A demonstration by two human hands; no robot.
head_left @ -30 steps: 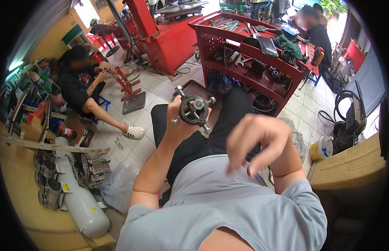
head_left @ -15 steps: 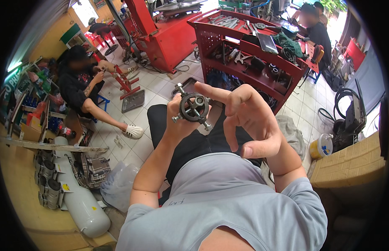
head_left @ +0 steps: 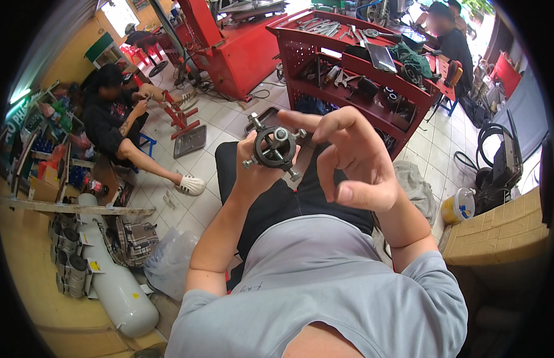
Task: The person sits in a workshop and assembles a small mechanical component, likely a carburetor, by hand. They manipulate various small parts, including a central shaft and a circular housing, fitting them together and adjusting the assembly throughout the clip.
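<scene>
While the left hand (head_left: 256, 170) is wrapped firmly about a dark metal ring (head_left: 280, 136), the right hand (head_left: 360, 158) stands spread beside it, thumb and fingers well parted, index finger stretched toward the ring's top. Whether that fingertip touches metal, cannot tell. Ring held up over the lap, face toward the viewer; 4 bolts jut from its rim, and a round hub shows within.

Below: black trousers (head_left: 229, 173) and grey shirt (head_left: 313, 256). On the tiled floor just past the knees, a shallow tray (head_left: 253, 126), partly hidden by the hands. Beyond, red tool cart (head_left: 295, 71), wrenches (head_left: 322, 27) spread on top, black-screened tablet-like slab (head_left: 381, 58) near its edge. Left: co-worker (head_left: 107, 116) in dark clothing, seated on a blue stool (head_left: 147, 145). Lower left: white cylinder tank (head_left: 119, 295), clear plastic bag (head_left: 172, 256) near it. Far right: yellow-and-white bucket (head_left: 450, 212).
</scene>
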